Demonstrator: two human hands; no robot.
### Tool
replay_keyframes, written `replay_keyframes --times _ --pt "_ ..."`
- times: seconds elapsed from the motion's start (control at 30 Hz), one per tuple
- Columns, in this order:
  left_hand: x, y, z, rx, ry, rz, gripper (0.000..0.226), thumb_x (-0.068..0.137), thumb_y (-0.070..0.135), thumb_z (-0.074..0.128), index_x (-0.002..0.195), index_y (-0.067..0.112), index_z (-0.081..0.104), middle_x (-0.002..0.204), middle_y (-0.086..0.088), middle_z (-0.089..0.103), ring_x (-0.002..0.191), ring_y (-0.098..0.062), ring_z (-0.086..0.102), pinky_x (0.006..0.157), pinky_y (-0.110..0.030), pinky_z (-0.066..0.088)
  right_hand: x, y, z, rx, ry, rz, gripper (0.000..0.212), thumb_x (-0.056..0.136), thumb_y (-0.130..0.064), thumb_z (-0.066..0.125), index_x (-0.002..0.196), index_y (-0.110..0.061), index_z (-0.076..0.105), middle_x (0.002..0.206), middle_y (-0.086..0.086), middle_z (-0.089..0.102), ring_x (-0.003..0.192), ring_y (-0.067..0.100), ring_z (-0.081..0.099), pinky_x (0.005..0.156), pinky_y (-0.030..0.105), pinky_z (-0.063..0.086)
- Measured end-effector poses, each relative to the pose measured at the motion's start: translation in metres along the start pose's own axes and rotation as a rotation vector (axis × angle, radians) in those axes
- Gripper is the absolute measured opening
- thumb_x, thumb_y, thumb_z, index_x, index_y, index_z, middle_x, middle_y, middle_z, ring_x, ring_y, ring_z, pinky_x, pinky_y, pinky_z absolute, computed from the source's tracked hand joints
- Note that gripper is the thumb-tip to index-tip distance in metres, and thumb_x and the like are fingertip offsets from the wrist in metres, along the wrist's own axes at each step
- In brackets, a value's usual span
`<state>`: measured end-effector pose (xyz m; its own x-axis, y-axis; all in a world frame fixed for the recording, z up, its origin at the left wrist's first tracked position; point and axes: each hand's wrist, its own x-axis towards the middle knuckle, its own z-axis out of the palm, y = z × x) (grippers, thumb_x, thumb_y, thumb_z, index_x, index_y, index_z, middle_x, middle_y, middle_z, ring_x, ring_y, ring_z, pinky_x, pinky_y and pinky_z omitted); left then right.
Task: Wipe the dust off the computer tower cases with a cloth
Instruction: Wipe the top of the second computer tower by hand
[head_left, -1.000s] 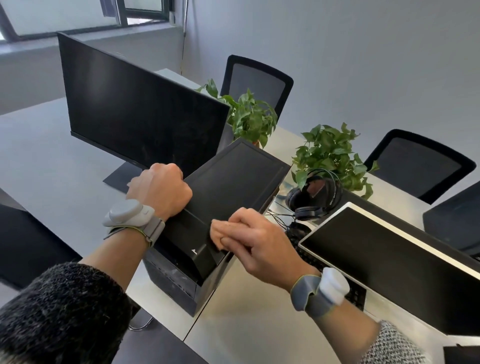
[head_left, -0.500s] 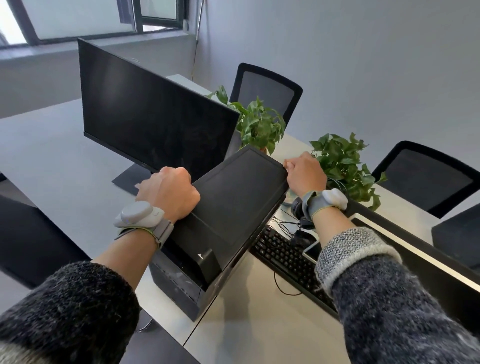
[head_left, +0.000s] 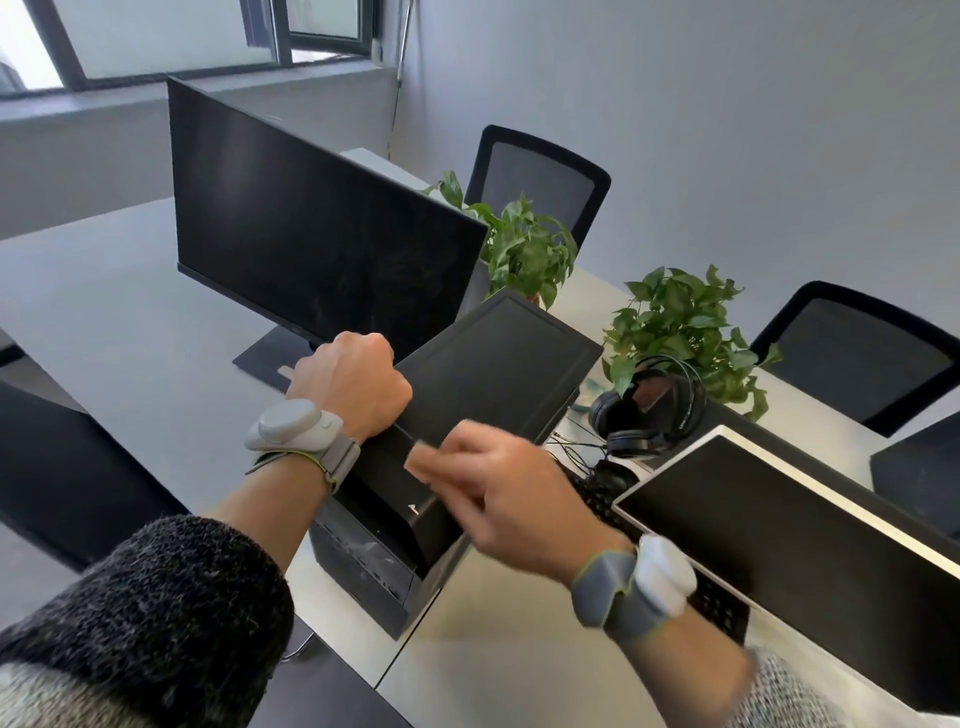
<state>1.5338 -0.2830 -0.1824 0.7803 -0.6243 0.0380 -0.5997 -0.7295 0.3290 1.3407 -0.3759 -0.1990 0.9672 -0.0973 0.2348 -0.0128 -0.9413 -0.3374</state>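
The tower case (head_left: 498, 374) is pointed lengthwise to upper right; its left edge is clutched by left hand (head_left: 348, 384), cloth (head_left: 423, 462) held by blurred right hand (head_left: 498, 488); bare desk (head_left: 498, 649) below.

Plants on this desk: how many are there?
2. One plant stands behind the black computer case, beside the big monitor; the other plant sits to its right, behind the headphones. More may be hidden.

Daylight pouring in from the window (head_left: 171, 47) at eleven o'clock, blown white there; right hand (head_left: 511, 499) smeared with motion blur, edges bowing wide-angle.
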Motion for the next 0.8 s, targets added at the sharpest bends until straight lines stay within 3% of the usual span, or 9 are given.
replay_keyframes --times 0.1,0.2,0.33,0.43,0.5,0.67,0.73,0.8 --pt "0.002 0.000 0.002 -0.006 -0.006 0.000 0.020 0.091 0.021 0.054 0.087 0.020 0.074 0.082 0.000 0.065 0.068 -0.021 0.060 0.063 -0.034 0.049 -0.002 0.001 -0.001 0.029 -0.020 -0.060 0.034 0.109 -0.040 0.049 0.135 -0.036 0.070 0.108 -0.014 0.063 0.095 0.011 0.056 0.071 0.038 0.053" --pt "0.002 -0.001 0.002 -0.024 0.003 -0.005 0.021 0.091 0.021 0.054 0.088 0.020 0.075 0.083 0.000 0.066 0.071 -0.023 0.062 0.064 -0.035 0.054 0.010 0.031 0.000 -0.064 0.049 -0.018 0.031 0.104 -0.043 0.057 0.130 -0.038 0.072 0.102 -0.012 0.062 0.095 0.015 0.052 0.079 0.040 0.047" --pt "0.000 -0.002 0.003 -0.010 0.029 -0.010 0.023 0.092 0.022 0.052 0.087 0.021 0.075 0.086 0.000 0.067 0.073 -0.026 0.061 0.064 -0.033 0.046 0.037 0.107 -0.007 -0.075 0.238 0.280 0.016 0.097 -0.028 0.070 0.107 -0.026 0.081 0.099 -0.002 0.053 0.098 0.023 0.048 0.092 0.047 0.048" --pt "0.000 -0.001 0.003 0.003 0.032 -0.016 0.024 0.092 0.022 0.051 0.088 0.022 0.075 0.086 0.000 0.067 0.070 -0.024 0.057 0.063 -0.032 0.041 0.059 0.159 -0.026 -0.083 0.294 0.551 0.015 0.099 -0.021 0.071 0.109 -0.014 0.080 0.103 0.003 0.052 0.108 0.027 0.050 0.102 0.043 0.046" --pt "0.001 -0.003 0.004 -0.003 0.028 -0.015 0.024 0.093 0.022 0.051 0.088 0.022 0.075 0.086 0.000 0.067 0.070 -0.023 0.058 0.063 -0.032 0.043 0.071 0.183 -0.035 -0.138 0.312 0.651 0.019 0.100 -0.021 0.068 0.110 -0.007 0.078 0.104 0.009 0.054 0.112 0.033 0.053 0.100 0.042 0.048" --pt "0.000 -0.003 0.003 -0.035 0.004 -0.004 0.024 0.091 0.023 0.052 0.087 0.021 0.075 0.080 0.001 0.068 0.072 -0.025 0.065 0.071 -0.039 0.061 0.086 0.200 -0.036 -0.257 0.269 0.660 0.031 0.099 -0.015 0.057 0.077 -0.027 0.075 0.093 0.011 0.050 0.093 0.039 0.055 0.086 0.040 0.047" --pt "-0.001 -0.002 0.001 -0.031 -0.009 -0.001 0.023 0.090 0.022 0.052 0.087 0.020 0.075 0.081 0.000 0.068 0.072 -0.025 0.065 0.070 -0.038 0.060 0.082 0.187 -0.036 -0.293 0.272 0.627 0.030 0.099 -0.013 0.057 0.083 -0.029 0.077 0.092 0.008 0.048 0.094 0.038 0.054 0.089 0.041 0.046" --pt "-0.002 0.000 -0.001 -0.029 -0.008 0.000 0.023 0.090 0.021 0.052 0.088 0.020 0.075 0.083 -0.001 0.068 0.073 -0.025 0.065 0.071 -0.038 0.060 0.073 0.163 -0.034 -0.240 0.278 0.577 0.025 0.098 -0.010 0.057 0.094 -0.021 0.080 0.094 0.005 0.046 0.094 0.035 0.052 0.092 0.043 0.047"
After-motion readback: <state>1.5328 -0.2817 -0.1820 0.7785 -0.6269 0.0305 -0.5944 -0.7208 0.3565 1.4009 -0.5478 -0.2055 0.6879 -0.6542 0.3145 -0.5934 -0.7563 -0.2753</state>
